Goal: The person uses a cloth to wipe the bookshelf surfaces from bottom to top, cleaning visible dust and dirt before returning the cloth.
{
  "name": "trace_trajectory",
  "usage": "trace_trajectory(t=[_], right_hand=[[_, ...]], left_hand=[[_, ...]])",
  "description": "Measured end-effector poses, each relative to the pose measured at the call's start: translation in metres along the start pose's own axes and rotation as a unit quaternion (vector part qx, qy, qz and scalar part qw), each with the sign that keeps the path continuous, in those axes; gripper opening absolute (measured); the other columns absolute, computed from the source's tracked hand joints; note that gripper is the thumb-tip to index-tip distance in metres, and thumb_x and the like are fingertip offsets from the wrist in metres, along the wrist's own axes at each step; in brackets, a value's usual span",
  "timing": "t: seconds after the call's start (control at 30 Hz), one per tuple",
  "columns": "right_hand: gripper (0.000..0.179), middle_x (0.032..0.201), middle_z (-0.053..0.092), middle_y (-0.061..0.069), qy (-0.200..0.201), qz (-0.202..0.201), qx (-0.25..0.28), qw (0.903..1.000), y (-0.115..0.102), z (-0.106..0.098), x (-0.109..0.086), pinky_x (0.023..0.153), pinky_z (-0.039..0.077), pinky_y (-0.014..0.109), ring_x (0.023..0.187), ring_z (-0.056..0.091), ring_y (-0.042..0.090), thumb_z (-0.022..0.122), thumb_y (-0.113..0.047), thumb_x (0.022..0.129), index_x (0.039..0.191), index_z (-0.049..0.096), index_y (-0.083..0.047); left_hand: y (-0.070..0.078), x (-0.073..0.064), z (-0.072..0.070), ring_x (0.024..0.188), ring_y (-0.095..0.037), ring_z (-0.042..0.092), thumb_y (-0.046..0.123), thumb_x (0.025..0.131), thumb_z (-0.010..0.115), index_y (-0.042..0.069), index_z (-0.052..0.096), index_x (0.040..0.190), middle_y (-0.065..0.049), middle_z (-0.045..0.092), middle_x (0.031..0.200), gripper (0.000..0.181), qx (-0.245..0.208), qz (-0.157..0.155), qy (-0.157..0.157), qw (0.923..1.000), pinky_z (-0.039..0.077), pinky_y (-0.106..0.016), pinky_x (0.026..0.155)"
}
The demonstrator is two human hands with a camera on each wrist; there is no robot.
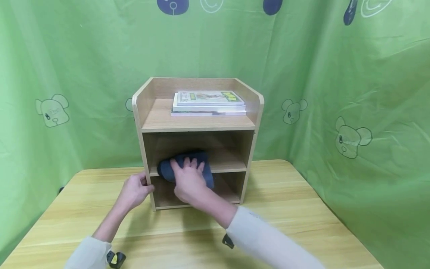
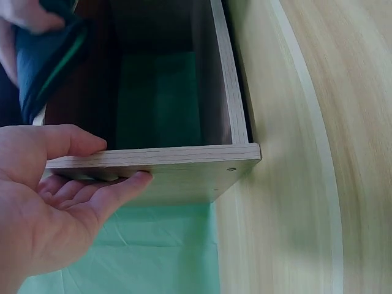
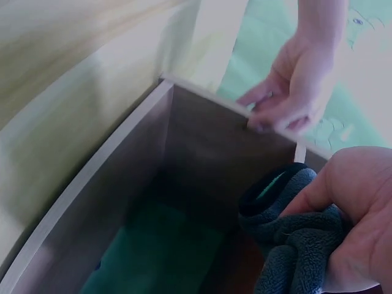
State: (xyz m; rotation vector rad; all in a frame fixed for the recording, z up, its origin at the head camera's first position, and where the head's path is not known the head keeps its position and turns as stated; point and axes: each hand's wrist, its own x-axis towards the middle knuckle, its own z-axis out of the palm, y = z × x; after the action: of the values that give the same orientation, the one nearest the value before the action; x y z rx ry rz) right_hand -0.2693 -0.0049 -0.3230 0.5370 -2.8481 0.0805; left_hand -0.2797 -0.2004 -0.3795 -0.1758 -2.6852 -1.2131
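Note:
My right hand [image 1: 190, 183] grips a dark blue cloth [image 1: 164, 170], bunched in its fingers at the front edge of the middle shelf [image 1: 230, 164]. In the right wrist view the cloth [image 3: 294, 245] looks fuzzy and folded, with the thumb pressed into it. My left hand [image 1: 134, 189] pinches the front edge of the left side panel of a small wooden shelf unit [image 1: 145, 149]. The left wrist view shows that panel [image 2: 177, 156] between thumb and fingers of the left hand [image 2: 67, 177].
Several books [image 1: 208, 104] lie stacked on the top board of the unit. It stands on a wooden table [image 1: 285, 216], with a green patterned curtain [image 1: 218, 45] behind and at the sides. The lower compartment [image 1: 168, 196] lies below the cloth.

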Motion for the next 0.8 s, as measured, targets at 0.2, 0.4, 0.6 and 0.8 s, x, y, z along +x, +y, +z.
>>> trace_trajectory(t=[0.2,0.4,0.6,0.8], right_hand=[[0.079,0.138,0.056,0.023,0.040,-0.024,0.011,0.9988,-0.027,0.004,0.007,0.108,0.039,0.065,0.131,0.051,0.046,0.073,-0.018,0.079,0.151,0.042,-0.021],[0.070,0.125,0.067,0.014,0.096,-0.033,0.076,0.9919,-0.031,0.003,0.008,0.101,0.048,0.052,0.115,0.063,0.032,0.071,-0.010,0.079,0.144,0.046,-0.003],[0.059,0.120,0.070,0.016,0.109,-0.030,0.266,0.9574,-0.036,0.000,0.008,0.091,0.056,0.036,0.106,0.069,0.029,0.059,0.001,0.082,0.141,0.049,-0.004],[0.059,0.122,0.071,0.016,0.179,-0.038,0.401,0.8976,-0.041,-0.003,0.013,0.090,0.058,0.036,0.108,0.070,0.028,0.058,0.005,0.083,0.140,0.051,-0.007]], left_hand=[[-0.001,0.001,0.002,0.076,-0.020,0.061,0.010,0.080,0.071,0.008,0.070,0.096,-0.006,0.074,0.085,0.015,0.028,0.021,0.021,0.9992,0.048,-0.033,0.067],[-0.002,0.001,0.002,0.075,-0.022,0.062,0.013,0.082,0.075,0.006,0.071,0.095,-0.007,0.073,0.082,0.015,0.034,0.020,0.025,0.9989,0.050,-0.036,0.067],[-0.002,-0.001,-0.001,0.059,-0.018,0.052,0.011,0.084,0.069,0.006,0.059,0.076,-0.003,0.057,0.065,0.013,0.024,0.022,0.029,0.9990,0.044,-0.033,0.057],[-0.002,0.000,-0.001,0.063,-0.016,0.054,0.013,0.084,0.071,0.010,0.062,0.078,0.000,0.063,0.068,0.011,0.030,0.031,0.021,0.9989,0.045,-0.032,0.060]])
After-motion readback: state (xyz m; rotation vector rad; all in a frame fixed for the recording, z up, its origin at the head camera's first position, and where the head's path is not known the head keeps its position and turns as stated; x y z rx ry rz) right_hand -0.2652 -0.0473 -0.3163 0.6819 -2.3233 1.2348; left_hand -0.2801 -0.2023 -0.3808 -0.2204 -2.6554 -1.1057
